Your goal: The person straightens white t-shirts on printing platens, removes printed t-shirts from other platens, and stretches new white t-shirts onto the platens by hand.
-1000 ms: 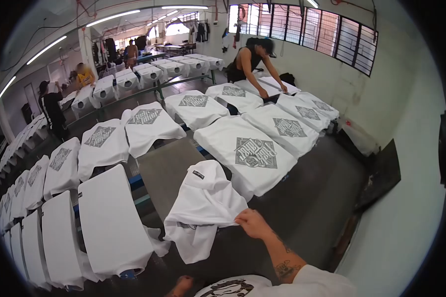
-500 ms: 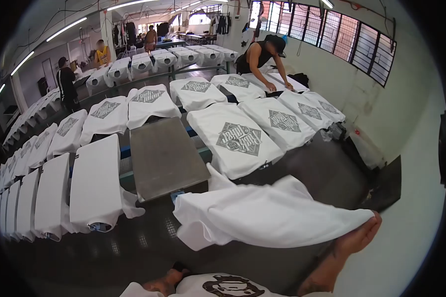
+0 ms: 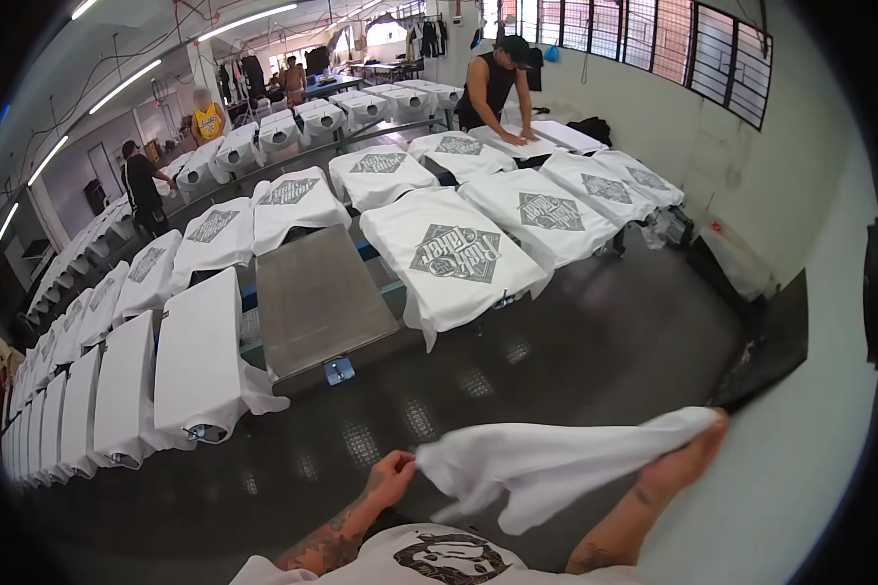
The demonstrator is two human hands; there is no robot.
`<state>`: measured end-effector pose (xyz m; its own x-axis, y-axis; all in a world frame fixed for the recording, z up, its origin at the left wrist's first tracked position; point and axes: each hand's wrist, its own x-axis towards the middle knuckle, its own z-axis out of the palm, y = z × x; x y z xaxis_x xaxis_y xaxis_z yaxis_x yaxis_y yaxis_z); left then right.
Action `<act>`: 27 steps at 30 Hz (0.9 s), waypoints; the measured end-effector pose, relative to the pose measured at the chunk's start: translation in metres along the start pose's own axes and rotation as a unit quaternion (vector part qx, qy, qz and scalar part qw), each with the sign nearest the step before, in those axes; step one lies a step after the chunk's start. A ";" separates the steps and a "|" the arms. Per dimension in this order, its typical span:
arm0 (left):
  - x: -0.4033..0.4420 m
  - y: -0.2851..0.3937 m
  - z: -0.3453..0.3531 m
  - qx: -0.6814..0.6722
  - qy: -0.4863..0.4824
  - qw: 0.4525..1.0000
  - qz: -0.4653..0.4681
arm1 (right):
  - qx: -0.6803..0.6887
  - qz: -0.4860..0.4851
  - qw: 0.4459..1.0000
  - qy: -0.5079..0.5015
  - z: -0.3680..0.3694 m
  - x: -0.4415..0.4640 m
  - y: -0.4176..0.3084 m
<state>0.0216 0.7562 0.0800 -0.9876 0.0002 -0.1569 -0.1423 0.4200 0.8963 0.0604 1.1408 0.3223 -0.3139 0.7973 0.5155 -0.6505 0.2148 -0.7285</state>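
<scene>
A plain white T-shirt [image 3: 546, 468] hangs bunched in the air in front of my body, stretched between both hands. My right hand [image 3: 691, 456] is closed on its right end, holding it up. At the other end my left hand [image 3: 392, 476] pinches the shirt's left edge, its fingers pressed together. Beyond the shirt lies a bare metal printing board [image 3: 327, 302] with a blue clamp [image 3: 339, 370] at its near end. To its right, a white T-shirt with a dark diamond print [image 3: 456, 255] is spread on a board. A plain white shirt [image 3: 197, 356] covers the board on the left.
Long rows of boards dressed in white shirts run left and back. A co-worker in a black top [image 3: 498, 93] presses both hands on a board at the far right. Other people stand further back. A pale wall [image 3: 839, 292] rises close on my right.
The T-shirt has come away from the printing board toward my body and bunched up. My left hand has risen from low in view to the shirt's left edge. The board now shows bare.
</scene>
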 end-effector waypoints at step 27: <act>-0.023 0.150 0.038 -0.083 -0.265 0.918 0.284 | -0.072 0.213 0.733 -0.642 0.040 -0.098 0.006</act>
<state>0.0250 0.8541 0.2020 -0.7407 0.6362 0.2159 0.3343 0.0703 0.9398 0.0590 1.0412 0.2854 -0.9197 -0.3583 0.1607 -0.2540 0.2305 -0.9393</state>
